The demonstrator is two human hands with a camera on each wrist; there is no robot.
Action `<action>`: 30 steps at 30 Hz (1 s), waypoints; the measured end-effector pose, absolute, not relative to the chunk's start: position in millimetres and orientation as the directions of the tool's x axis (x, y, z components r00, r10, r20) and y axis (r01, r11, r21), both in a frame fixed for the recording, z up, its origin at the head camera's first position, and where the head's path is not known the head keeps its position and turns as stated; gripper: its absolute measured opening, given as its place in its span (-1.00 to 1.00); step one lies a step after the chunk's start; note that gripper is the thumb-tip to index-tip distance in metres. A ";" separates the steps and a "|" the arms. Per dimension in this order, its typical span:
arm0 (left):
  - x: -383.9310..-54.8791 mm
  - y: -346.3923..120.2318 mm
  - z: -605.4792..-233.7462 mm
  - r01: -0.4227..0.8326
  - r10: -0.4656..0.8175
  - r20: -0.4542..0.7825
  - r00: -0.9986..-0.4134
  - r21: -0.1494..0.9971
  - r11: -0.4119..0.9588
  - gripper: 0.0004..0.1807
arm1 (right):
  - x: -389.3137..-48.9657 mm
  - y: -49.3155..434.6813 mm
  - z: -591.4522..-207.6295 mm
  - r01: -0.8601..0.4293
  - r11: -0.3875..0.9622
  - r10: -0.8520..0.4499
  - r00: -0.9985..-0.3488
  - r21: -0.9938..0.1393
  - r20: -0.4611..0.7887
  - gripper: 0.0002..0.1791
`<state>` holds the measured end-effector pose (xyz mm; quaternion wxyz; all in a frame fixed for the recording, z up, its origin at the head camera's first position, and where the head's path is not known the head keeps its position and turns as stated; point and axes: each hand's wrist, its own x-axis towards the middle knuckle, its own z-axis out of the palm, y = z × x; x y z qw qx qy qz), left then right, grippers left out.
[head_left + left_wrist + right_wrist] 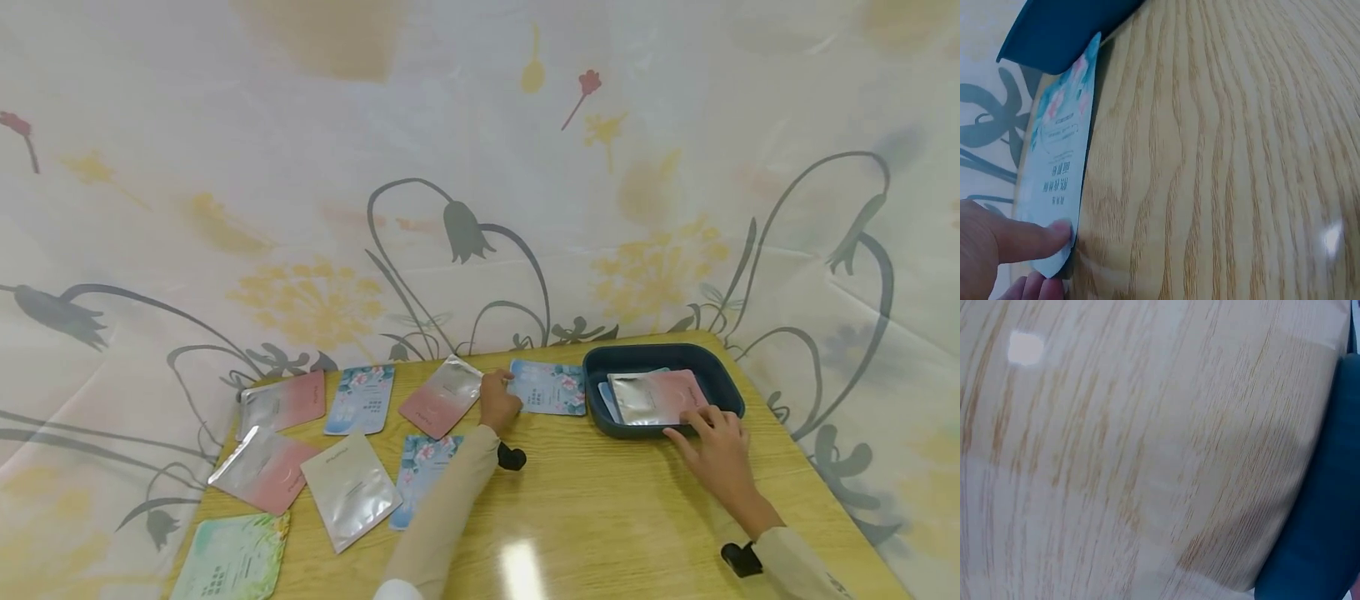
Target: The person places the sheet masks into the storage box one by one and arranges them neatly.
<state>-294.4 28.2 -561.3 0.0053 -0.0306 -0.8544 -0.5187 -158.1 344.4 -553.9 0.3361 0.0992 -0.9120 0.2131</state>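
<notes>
A blue floral sheet mask packet (547, 387) lies beside the dark blue basin (600, 421) at the back of the table. My left hand (498, 404) pinches its left end; in the left wrist view the thumb (1035, 240) presses on top, with other fingers at the packet's edge. Inside the basin, a pink and silver sheet mask packet (656, 398) rests over other packets, mostly hidden. My right hand (716, 450) reaches over the basin's front rim, its fingertips on the pink packet's near corner. The right wrist view shows the basin's side (1316, 500) but no hand.
Left on the wooden table (600, 517) are several more packets: pink ones (442, 396), blue floral ones (360, 400), a cream one (352, 492) and a green one (232, 554). A flower-printed curtain (480, 167) hangs right behind the table.
</notes>
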 end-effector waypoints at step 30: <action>-286.0 18.2 -546.6 -0.142 0.170 -0.168 -0.971 0.978 0.155 -0.56 | -157.3 343.4 -553.6 -0.292 0.897 -0.023 -0.779 -0.331 0.626 -0.64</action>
